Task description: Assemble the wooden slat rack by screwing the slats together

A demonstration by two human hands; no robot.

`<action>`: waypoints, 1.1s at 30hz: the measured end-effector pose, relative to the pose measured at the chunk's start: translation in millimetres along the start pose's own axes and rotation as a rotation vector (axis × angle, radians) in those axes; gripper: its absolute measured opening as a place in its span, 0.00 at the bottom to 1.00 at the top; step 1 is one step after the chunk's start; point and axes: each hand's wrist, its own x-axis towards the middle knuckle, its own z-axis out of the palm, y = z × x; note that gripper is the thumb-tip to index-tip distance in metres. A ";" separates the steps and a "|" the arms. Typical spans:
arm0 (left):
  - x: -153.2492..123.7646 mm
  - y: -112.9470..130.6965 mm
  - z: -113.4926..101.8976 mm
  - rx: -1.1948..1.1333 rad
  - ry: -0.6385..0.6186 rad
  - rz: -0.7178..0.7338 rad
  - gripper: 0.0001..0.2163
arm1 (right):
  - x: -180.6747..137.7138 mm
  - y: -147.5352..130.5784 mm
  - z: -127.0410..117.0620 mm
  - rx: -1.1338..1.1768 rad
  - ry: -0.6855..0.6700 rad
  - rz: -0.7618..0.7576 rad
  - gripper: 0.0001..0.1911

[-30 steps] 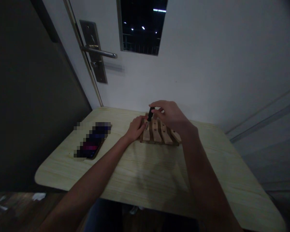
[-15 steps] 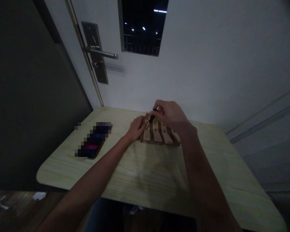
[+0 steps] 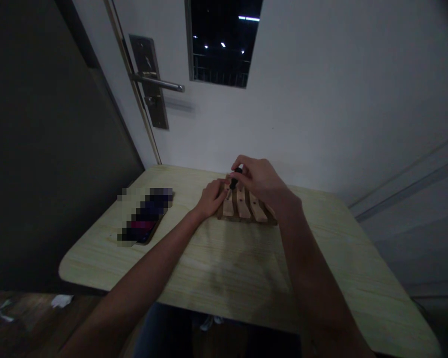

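Observation:
My right hand (image 3: 263,180) is closed around the black handle of a small screwdriver (image 3: 234,180). The screwdriver tilts, with its shaft pointing down and to the left at the leftmost slat of a wooden piece (image 3: 242,211). That piece has several pale, shaped slats with dark holes or screw heads, set side by side on a darker wooden base. My left hand (image 3: 211,198) grips the left edge of the piece, its fingertips near the screwdriver tip. My right hand and wrist hide part of the far and right side of the piece.
The piece lies on a pale wood-grain table (image 3: 216,258) with rounded corners. A phone (image 3: 149,216), partly pixelated, lies at the left. Behind the table stands a white door with a metal handle (image 3: 164,84) and a dark window (image 3: 222,44).
My right hand and the screwdriver have shifted slightly left, and the handle stands a little more upright. My left hand stays on the wooden piece. The whole view has moved a little.

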 end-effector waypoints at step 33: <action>1.3 -8.4 3.8 -0.011 0.013 0.020 0.16 | 2.3 3.2 -2.9 0.026 0.023 -0.024 0.05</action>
